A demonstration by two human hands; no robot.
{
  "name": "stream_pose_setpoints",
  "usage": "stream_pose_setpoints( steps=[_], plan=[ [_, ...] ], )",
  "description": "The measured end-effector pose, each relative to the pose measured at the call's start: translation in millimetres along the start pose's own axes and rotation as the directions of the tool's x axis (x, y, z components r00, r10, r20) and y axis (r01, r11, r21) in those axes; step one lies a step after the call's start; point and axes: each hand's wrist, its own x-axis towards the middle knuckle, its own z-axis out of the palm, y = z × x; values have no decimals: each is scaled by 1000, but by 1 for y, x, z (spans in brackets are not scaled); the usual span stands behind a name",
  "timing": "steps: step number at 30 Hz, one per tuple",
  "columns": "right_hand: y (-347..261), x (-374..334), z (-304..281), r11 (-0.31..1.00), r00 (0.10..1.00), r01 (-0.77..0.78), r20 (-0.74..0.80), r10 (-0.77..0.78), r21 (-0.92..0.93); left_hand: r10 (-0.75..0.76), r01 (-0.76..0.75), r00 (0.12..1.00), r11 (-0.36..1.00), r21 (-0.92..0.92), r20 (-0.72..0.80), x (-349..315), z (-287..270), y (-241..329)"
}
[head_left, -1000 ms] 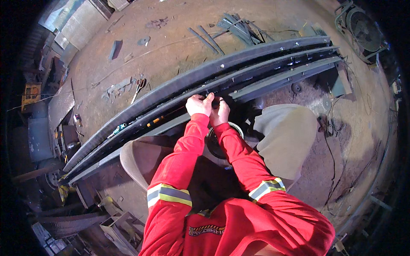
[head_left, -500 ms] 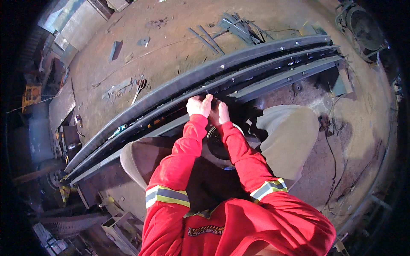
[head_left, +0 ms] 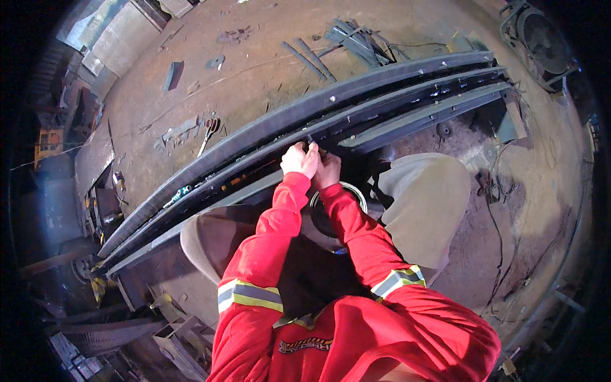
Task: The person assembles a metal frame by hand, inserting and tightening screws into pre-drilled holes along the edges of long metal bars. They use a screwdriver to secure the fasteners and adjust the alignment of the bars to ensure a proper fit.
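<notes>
Both my hands meet at the near side of a long dark metal beam (head_left: pixel 267 121), at about its middle. My left hand (head_left: pixel 300 159) is closed, thumb and fingers bent together round something I cannot make out. Pressed against it, my right hand (head_left: pixel 326 169) is also closed; its fingers are mostly hidden. A small dark tip shows just beyond the fingertips, too small to name. Below my right wrist, a round object with a pale rim (head_left: pixel 356 193) sits between my legs, partly covered by my sleeve.
Red-handled scissors (head_left: pixel 210 127) lie beyond the beam, and a teal-handled tool (head_left: pixel 181 193) rests on its left part. A pile of metal strips (head_left: pixel 359 41) lies at the far side. A shorter metal bar (head_left: pixel 426 114) lies right of my hands. Cables (head_left: pixel 499 235) trail over the floor at right.
My hands stay together at the beam and have shifted only slightly. The right forearm has dropped a little, so more of the pale rim shows. The view has tilted slightly.
</notes>
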Motion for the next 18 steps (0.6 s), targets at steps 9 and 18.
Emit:
stream_pose_setpoints(
  steps=[9, 18],
  plan=[
    [6, 6, -6, 986, 1000, -9, -5, 10, 168, -55, 44, 989, 996, -83, -138, -4, -7, 14],
    [2, -5, 1, 994, 994, 95, -61, -92, 47, -122, 113, 981, 991, -68, -154, -9, -9, 14]
  ],
)
